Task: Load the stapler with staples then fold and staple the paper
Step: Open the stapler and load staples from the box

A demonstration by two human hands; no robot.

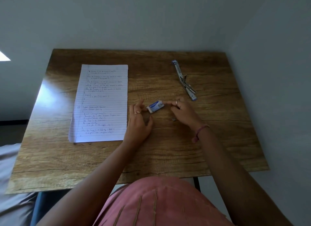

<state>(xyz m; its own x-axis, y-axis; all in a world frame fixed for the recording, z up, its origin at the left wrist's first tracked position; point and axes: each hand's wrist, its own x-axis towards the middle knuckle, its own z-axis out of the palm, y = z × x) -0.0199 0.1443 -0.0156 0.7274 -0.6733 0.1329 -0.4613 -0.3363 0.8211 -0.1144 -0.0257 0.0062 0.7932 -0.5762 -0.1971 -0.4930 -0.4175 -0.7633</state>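
You're at the loading step: staple box (155,106) sits mid-table, your left hand (139,119) pinching its left end, right hand (182,112) with fingertips on its right end, other fingers curled. Stapler (184,81) lies swung open, behind and right of the box; paper (101,102) flat, left of it. Next: slide out a strip, carry to stapler.
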